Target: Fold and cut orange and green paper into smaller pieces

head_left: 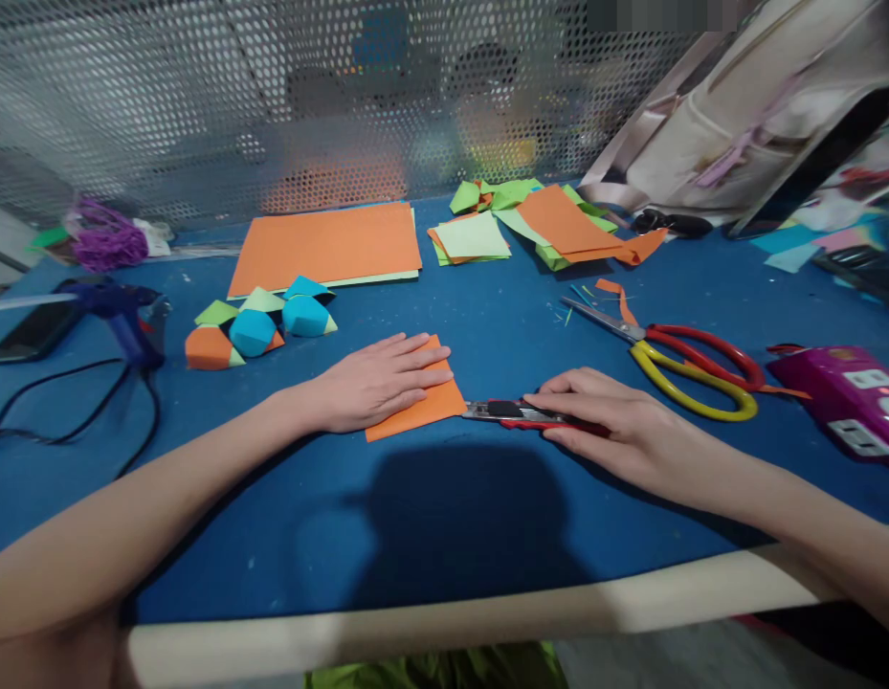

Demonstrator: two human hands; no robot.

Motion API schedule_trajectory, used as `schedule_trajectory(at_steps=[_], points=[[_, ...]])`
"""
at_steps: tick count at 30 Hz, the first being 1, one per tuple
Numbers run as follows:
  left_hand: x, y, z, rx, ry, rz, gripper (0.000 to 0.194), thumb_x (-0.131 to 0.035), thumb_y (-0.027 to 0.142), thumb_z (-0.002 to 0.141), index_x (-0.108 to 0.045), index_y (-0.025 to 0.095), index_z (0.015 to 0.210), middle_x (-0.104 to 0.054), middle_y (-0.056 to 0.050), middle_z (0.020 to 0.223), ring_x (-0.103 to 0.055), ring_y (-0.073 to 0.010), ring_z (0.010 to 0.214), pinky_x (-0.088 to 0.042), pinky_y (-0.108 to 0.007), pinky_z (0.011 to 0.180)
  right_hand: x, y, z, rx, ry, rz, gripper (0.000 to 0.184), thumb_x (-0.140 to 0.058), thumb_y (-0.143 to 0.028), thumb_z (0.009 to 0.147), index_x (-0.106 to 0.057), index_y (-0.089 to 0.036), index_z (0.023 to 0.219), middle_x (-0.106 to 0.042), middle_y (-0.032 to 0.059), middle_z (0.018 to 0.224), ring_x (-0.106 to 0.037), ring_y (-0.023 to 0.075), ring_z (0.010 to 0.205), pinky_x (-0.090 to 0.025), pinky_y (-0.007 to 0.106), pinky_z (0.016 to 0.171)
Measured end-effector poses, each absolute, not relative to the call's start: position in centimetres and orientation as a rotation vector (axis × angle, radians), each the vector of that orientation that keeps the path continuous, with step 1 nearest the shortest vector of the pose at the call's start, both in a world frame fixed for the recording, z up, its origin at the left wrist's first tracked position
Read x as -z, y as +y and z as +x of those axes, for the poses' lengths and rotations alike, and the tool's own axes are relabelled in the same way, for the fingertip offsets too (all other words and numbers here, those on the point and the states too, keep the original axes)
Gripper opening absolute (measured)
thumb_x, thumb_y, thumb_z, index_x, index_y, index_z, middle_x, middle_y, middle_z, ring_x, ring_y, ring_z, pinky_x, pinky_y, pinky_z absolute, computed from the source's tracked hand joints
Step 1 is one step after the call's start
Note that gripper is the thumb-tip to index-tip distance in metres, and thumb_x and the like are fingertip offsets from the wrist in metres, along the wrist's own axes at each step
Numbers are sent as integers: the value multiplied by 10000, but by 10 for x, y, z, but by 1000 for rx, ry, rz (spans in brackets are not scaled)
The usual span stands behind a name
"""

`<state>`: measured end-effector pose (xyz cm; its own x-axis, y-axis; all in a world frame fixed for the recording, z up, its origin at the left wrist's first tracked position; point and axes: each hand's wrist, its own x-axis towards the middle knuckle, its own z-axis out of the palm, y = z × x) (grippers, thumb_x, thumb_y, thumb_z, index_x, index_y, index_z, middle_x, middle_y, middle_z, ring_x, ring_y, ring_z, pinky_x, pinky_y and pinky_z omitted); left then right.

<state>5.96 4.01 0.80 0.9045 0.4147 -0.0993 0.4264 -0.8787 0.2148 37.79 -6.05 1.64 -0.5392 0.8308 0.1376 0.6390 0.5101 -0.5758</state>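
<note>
My left hand (pixel 383 380) lies flat, fingers stretched out, on a piece of folded-looking orange paper (pixel 438 400) on the blue table. Much of that paper is hidden under the palm. In my right hand (pixel 616 416) is a red and black utility knife (pixel 512 412), held low along the table top. Its tip meets the right corner of the orange paper; whether the blade is inside a fold I cannot tell. Scissors (pixel 641 337) with one red and one yellow handle rest beyond my right hand.
Behind my left hand stand small folded paper shapes (pixel 254 331). Further back lie an orange sheet stack (pixel 329 247), green squares (pixel 474 237) and paper scraps (pixel 566 225). A blue glue gun (pixel 124 316) with its cable is left; a magenta power strip (pixel 842 397) is right. Perforated metal (pixel 200 124) borders the back.
</note>
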Motion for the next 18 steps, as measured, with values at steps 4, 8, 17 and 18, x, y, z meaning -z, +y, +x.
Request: schedule_trajectory(at_steps=[4, 8, 17, 18], points=[[-8, 40, 60, 65, 630, 2831, 496, -210, 398, 1044, -367, 264, 1495, -234, 9, 1612, -100, -176, 1511, -73, -399, 1242, -18, -61, 376, -677, -2368, -1220, 320, -480, -336, 965, -672, -232, 1200, -648, 113, 1087, -628, 229, 1007, -536, 388, 836], [-8, 40, 60, 61, 645, 2829, 493, -214, 396, 1044, -359, 272, 1498, -234, 13, 1612, -98, -173, 1511, -71, -395, 1240, -17, -61, 376, -658, -2364, -1209, 320, -481, -316, 962, -669, -229, 1206, -648, 113, 1083, -630, 228, 1007, -536, 385, 836], [-9, 39, 61, 107, 654, 2834, 494, -208, 382, 1045, -369, 254, 1494, -227, 8, 1616, -81, -170, 1513, -60, -393, 1237, -14, -61, 374, -639, -2359, -1154, 337, -476, -293, 968, -648, -213, 1247, -643, 120, 1070, -623, 230, 994, -531, 380, 816], [-9, 39, 61, 108, 655, 2832, 493, -208, 380, 1046, -366, 252, 1495, -226, 7, 1617, -81, -170, 1513, -60, -394, 1237, -14, -61, 374, -642, -2360, -1150, 335, -479, -292, 967, -647, -216, 1248, -642, 120, 1074, -622, 229, 995, -532, 381, 817]])
